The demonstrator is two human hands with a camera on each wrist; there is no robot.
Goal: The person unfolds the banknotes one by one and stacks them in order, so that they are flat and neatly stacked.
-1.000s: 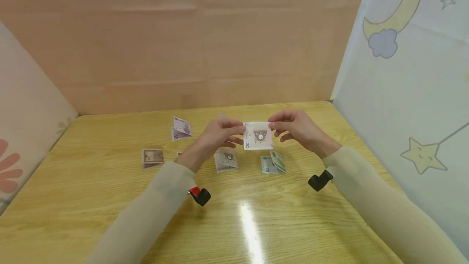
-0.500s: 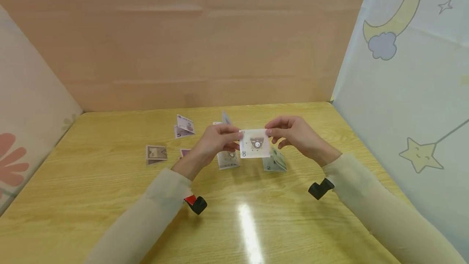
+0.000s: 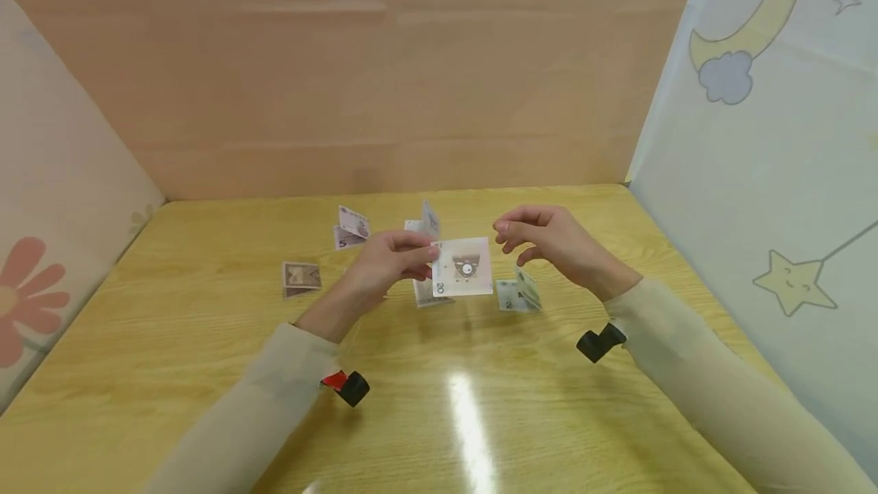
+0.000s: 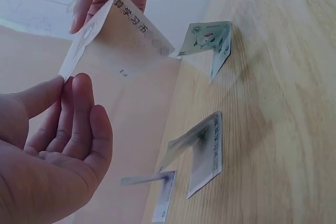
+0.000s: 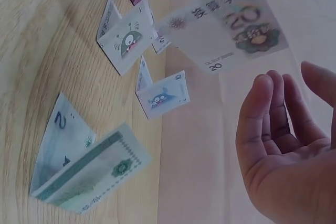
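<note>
A folded paper play banknote (image 3: 463, 269) marked 20 is in the air above the table, its cartoon face showing in the head view. My left hand (image 3: 384, 265) pinches its left edge between thumb and fingers. To the right of the note, and apart from it, is my right hand (image 3: 549, 238), fingers loosely bent around nothing. In the right wrist view the note's other side shows Chinese characters and a 20. Below the right hand on the table stands a folded green 2 note (image 5: 100, 169). A folded note with a green cartoon creature (image 5: 126, 43) stands partly behind the held one.
Other folded notes stand on the wooden table (image 3: 171, 372): a blue one (image 5: 168, 95) farther back, a purple 5 note (image 3: 353, 227) at back left, a brown one (image 3: 302, 277) at left. Cloth panels (image 3: 384, 75) close off the back and both sides.
My right hand has let go of the 20 note's right edge and drawn slightly away. My left hand still holds the note, which has shifted left. The head view has moved a little.
</note>
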